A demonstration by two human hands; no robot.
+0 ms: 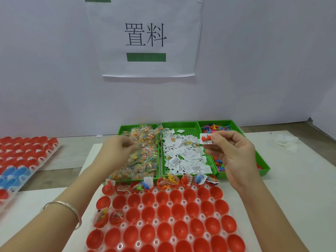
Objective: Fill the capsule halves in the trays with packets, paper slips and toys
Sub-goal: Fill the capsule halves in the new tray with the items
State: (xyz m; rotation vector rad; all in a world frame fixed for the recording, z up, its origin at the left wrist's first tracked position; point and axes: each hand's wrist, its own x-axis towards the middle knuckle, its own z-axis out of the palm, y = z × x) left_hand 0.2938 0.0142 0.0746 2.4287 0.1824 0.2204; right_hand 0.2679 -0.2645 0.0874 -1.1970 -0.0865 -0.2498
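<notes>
1. A green plastic tray is sitting toward the far edge of the wood-grain tabletop, holding a heap of clear packets of coloured pieces.
2. Just beside it, a second green tray is holding loose white printed paper slips, and a third green tray, nearest the right edge, is holding small bright plastic toys.
3. The left hand, with a silver bangle on its wrist, is reaching into the packet heap with fingers bent onto it; I cannot tell whether it is gripping a packet.
4. The right hand is hovering over the divide between the slip tray and the toy tray, pinching one paper slip together with a small red toy between thumb and fingers.
5. A white moulded tray is lying toward the near edge, just in front of the green trays, carrying rows of red capsule halves with their open sides up.
6. The halves in its farthest row are holding packets, slips and toys; two halves at the left end of the third row are holding contents too; the others are showing bare red insides.
7. Another white tray is lying along the left edge, carrying more red halves and a few blue capsule halves.
8. A white sheet is covering the middle of the tabletop under the trays, and a crumpled white wad is lying toward the far right corner.
9. A pale wall is standing behind the far edge, with a paper sign bearing two black characters and a green bar.
</notes>
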